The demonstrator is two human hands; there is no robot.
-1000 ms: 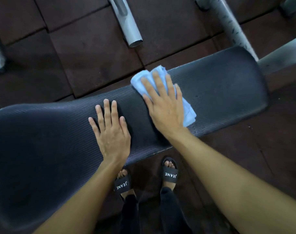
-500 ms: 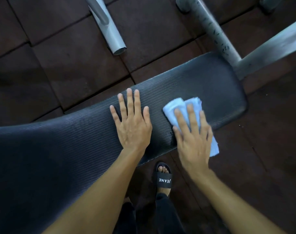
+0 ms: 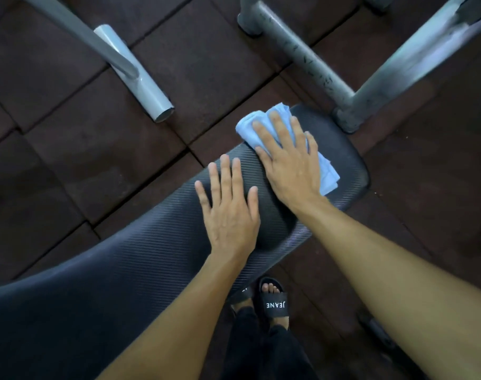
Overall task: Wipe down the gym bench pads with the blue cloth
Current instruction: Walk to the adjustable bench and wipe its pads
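Mid-wipe: the right hand (image 3: 286, 163), fingers flat, presses the blue cloth (image 3: 261, 123) on the bench pad (image 3: 157, 253)'s far end; the left hand (image 3: 229, 209) braces open-palmed; next, probably, the remaining length.

The black ribbed bench pad (image 3: 157, 250) runs from lower left to a rounded end at upper right. A crumpled light blue cloth (image 3: 264, 124) lies flat on that end, reaching over the pad's far edge.
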